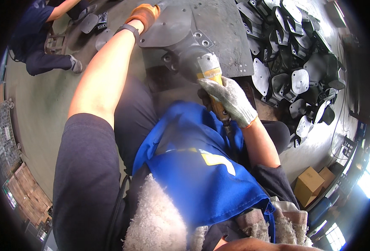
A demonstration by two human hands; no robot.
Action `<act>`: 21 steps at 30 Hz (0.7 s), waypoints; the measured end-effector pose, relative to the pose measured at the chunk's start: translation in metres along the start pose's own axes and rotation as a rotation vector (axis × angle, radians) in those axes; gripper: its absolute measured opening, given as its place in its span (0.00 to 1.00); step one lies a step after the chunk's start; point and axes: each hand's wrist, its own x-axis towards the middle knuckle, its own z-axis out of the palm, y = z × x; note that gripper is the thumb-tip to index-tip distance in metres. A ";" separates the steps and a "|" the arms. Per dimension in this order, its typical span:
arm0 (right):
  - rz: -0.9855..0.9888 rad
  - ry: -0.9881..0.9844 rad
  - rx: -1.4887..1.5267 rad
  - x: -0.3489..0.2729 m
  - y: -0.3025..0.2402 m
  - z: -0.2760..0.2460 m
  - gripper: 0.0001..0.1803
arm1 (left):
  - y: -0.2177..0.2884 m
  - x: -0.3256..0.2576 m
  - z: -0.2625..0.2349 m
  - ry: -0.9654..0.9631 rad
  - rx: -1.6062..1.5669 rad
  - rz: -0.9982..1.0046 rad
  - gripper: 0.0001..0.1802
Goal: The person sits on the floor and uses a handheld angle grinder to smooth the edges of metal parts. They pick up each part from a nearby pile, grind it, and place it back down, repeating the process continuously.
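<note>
My left hand (144, 16), in an orange-brown glove, is at the far left edge of a dark metal bracket (168, 27). Its fingers look curled over that edge, though their tips are partly hidden. The bracket has a rounded flat plate and a block with holes, and rests on a dark metal worktop (231, 46). Wrapped in my right hand (231, 99), which wears a pale knit glove, is a yellow angle grinder (212, 74). Its round head is at the bracket's near side, by the holed block; I cannot tell whether the disc touches metal.
Many similar brackets (300, 81) lie heaped on the floor at the right. Cardboard boxes (308, 186) stand at the lower right. At the upper left another person (38, 42) sits near more brackets (89, 24). A wire cage (5, 134) and wooden boards (28, 194) are at the far left.
</note>
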 end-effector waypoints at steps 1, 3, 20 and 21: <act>0.016 0.007 0.002 -0.003 -0.001 0.001 0.21 | 0.000 0.001 0.000 0.003 0.002 0.001 0.16; 0.029 0.015 -0.015 -0.004 0.001 0.000 0.21 | 0.001 0.001 -0.001 0.008 0.008 0.005 0.15; 0.106 0.014 -0.261 -0.012 -0.016 0.022 0.20 | 0.006 -0.013 -0.028 -0.052 0.061 0.013 0.16; 0.115 0.022 -0.267 -0.013 -0.018 0.023 0.20 | 0.005 -0.012 -0.025 -0.069 0.071 0.033 0.16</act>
